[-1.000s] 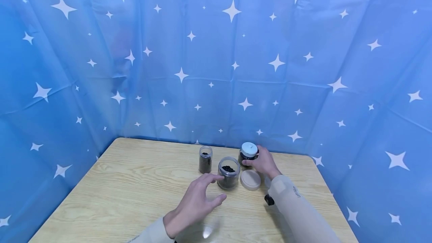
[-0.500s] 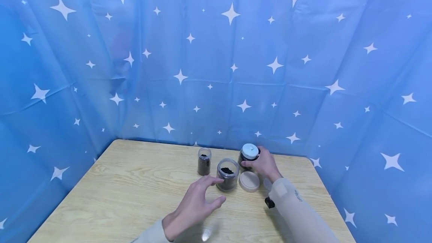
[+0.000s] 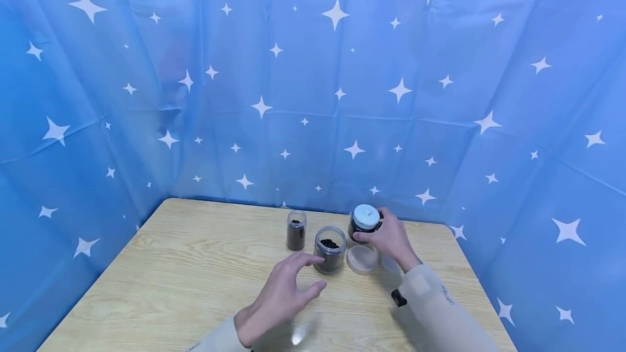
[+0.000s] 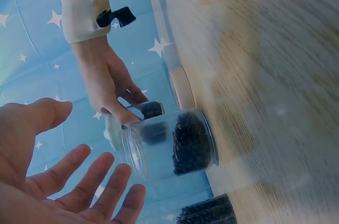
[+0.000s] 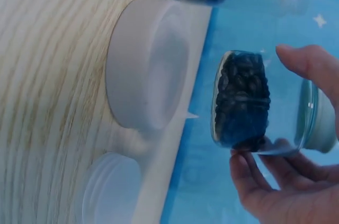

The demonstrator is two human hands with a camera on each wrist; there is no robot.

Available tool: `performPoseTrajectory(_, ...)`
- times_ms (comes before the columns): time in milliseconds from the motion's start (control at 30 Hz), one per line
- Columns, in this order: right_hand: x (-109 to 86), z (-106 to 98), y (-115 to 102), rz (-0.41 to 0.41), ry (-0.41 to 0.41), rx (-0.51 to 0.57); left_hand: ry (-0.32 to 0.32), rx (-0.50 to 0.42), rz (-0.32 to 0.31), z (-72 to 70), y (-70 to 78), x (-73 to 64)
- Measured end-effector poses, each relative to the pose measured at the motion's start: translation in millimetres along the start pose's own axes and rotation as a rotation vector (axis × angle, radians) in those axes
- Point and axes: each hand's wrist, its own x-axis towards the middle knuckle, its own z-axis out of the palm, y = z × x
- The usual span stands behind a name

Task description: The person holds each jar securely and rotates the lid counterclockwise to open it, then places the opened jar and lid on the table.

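1. Gripping the blue-lidded jar (image 3: 364, 225), the right hand (image 3: 391, 239) has shifted slightly rightward, near the surface's (image 3: 195, 265) far edge.
2. Left hand (image 3: 283, 289) stays loosely spread, holding nothing, beside the lidless wide jar (image 3: 330, 258).
3. Dark beans (image 5: 241, 99) partly fill the blue-lidded jar, wide jar and narrow jar (image 3: 295, 237) nearer the far-left corner.

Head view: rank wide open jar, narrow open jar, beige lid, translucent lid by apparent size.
1. Wide open jar
2. Narrow open jar, beige lid: too alike to rank
3. Translucent lid, partly covered

Wood-grain table (image 3: 195, 276) | on it: narrow jar (image 3: 295, 237) | wider jar (image 3: 333, 262) | beige lid (image 3: 362, 259) | translucent lid (image 5: 111, 192)
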Motion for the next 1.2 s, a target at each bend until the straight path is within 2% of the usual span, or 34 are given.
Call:
performPoseTrajectory(367,-34.2,-16,-10,-0.045,0.005,0.018,0.037,-0.015,0.067,-3.3,-2.0,5.9)
performPoseTrajectory(600,-64.4,-23,-24,-0.101,-0.001,0.051,0.062,-0.016,0.112,-13.5,0.5,9.0)
performPoseTrajectory(833,-93.5,-22,-36,-0.145,-0.002,0.096,0.07,-0.006,0.192,-23.1,4.9,14.8)
performPoseTrajectory(967,-107.3,-18,-36,-0.211,-0.031,0.122,0.048,-0.025,0.238,-26.0,7.4,18.1)
performPoseTrajectory(1100,-117.4,-13,-34,-0.286,-0.073,0.172,-0.004,-0.057,0.275,-26.0,11.7,23.9)
performPoseTrajectory(1200,-123.3,-10,-33,-0.354,-0.106,0.219,-0.045,-0.056,0.327,-24.8,15.6,28.9)
